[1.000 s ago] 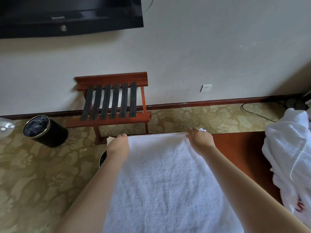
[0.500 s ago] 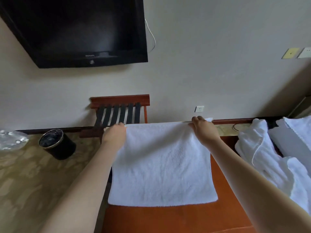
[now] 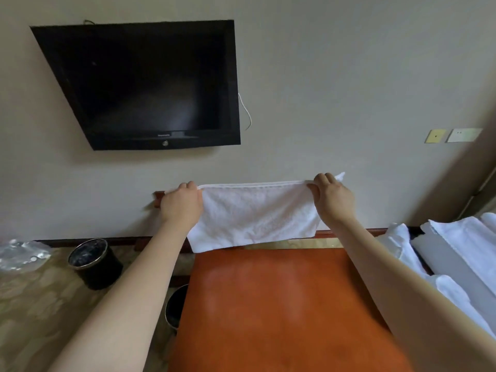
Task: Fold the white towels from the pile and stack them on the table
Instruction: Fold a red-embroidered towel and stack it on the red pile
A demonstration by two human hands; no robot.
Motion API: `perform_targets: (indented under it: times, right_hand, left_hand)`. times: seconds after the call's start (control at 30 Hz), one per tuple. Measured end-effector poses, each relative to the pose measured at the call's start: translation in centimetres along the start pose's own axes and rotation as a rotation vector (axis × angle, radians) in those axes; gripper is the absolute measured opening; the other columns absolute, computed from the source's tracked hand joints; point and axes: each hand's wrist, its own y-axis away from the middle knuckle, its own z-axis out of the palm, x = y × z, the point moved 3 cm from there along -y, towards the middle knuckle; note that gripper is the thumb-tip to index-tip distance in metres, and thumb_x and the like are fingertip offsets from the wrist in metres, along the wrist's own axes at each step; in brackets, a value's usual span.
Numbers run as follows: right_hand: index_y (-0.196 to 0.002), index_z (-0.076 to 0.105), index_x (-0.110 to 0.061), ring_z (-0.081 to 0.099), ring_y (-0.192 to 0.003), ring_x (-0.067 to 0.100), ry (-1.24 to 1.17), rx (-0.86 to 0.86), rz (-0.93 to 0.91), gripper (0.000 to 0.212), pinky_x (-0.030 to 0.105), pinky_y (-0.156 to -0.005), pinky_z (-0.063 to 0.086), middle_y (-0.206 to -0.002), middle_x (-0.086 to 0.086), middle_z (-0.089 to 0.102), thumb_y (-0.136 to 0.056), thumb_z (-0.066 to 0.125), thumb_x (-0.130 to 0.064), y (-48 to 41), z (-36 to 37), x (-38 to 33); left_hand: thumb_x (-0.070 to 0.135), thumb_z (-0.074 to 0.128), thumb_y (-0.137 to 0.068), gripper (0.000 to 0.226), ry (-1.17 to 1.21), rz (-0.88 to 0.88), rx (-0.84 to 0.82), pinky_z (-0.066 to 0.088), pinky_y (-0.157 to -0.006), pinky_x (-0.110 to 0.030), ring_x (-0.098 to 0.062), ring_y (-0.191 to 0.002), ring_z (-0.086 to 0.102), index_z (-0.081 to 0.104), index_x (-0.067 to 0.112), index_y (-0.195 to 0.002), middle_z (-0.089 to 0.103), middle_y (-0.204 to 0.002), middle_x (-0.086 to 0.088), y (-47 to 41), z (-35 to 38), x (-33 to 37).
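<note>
While both arms reach forward, the left hand [image 3: 182,204] and the right hand [image 3: 332,201] hold a white terry-cloth towel [image 3: 255,216] up by its top edge, one hand at each upper corner. Both hands have their fingers curled over that edge and grip the cloth, and the edge runs taut and nearly level between them. A small tip of the towel pokes out past the right hand's fingers. The towel hangs as a short, wide panel between the two hands, its lower edge slanting down towards the left wrist.

Below the hands and between the forearms lies the smooth orange-brown table top [image 3: 268,304]. The towel's lower edge hangs at the table's far rim, but I cannot tell whether it touches. To the right of the right forearm, and partly hidden by it, sits the heaped pile of white towels [image 3: 461,237].

Above the left hand a black flat-screen television [image 3: 145,87] hangs on the pale wall, with a thin white cable [image 3: 245,111] dangling at its right side. Just behind the left hand's knuckles a red-brown wooden edge [image 3: 157,197] shows. Left of the left forearm, on the patterned beige carpet [image 3: 40,304], stands a round black waste bin with a metal rim [image 3: 92,261], and beyond it lies a crumpled clear plastic bag [image 3: 21,253]. High to the right of the right hand, two small wall plates [image 3: 434,136] sit side by side.
</note>
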Motion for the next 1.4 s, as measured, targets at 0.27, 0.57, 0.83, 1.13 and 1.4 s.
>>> perform_targets:
  times: [0.27,0.57,0.83,1.13,1.4]
  right_hand:
    - [-0.091,0.059,-0.004,0.052,-0.082,0.034,-0.190,0.309,0.130,0.017,0.031,-0.055,0.032,-0.094,0.012,0.055,-0.098,0.049,-0.016,4.5,-2.5,-1.6]
    - [-0.084,0.063,-0.003,0.050,-0.068,0.032,-0.139,0.470,0.084,0.011,0.036,-0.056,0.039,-0.080,0.012,0.057,-0.091,0.060,-0.011,9.2,-3.9,-1.5]
    - [-0.085,0.059,-0.005,0.058,-0.064,0.035,0.029,-0.113,0.168,0.022,0.029,-0.051,0.028,-0.082,0.012,0.060,-0.094,0.058,-0.025,10.5,4.2,2.2]
    - [-0.098,0.052,-0.006,0.056,-0.070,0.034,0.035,-0.394,0.246,0.016,0.027,-0.048,0.024,-0.099,0.011,0.058,-0.099,0.045,-0.021,8.8,13.0,5.6]
    - [-0.100,0.055,-0.002,0.044,-0.063,0.026,-0.028,-0.422,0.297,0.016,0.028,-0.051,0.029,-0.102,0.014,0.056,-0.098,0.049,-0.016,7.2,18.1,6.3]
  left_hand:
    - [0.021,0.047,-0.095,0.028,0.253,-0.075,0.252,0.041,-0.059,-0.036,-0.036,-0.065,0.057,0.061,-0.003,-0.092,0.064,-0.081,-0.018,4.4,-3.5,1.0]
    - [0.023,0.046,-0.081,0.028,0.359,-0.114,0.544,0.042,-0.052,-0.038,-0.031,-0.047,0.046,0.058,0.000,-0.069,0.054,-0.059,-0.013,8.7,-3.6,1.2]
    - [0.024,0.045,-0.095,0.022,0.145,-0.193,-0.239,0.046,-0.070,-0.034,-0.032,-0.089,0.061,0.057,0.007,-0.103,0.065,-0.098,-0.013,7.6,5.8,2.4]
    - [0.016,0.044,-0.099,0.029,0.007,-0.156,-0.517,0.054,-0.081,-0.037,-0.030,-0.106,0.059,0.049,0.008,-0.127,0.060,-0.119,-0.014,3.9,13.8,3.8]
    - [0.009,0.047,-0.097,0.026,-0.069,-0.073,-0.578,0.053,-0.076,-0.033,-0.028,-0.101,0.060,0.051,0.009,-0.123,0.059,-0.117,-0.012,1.0,19.0,3.8]
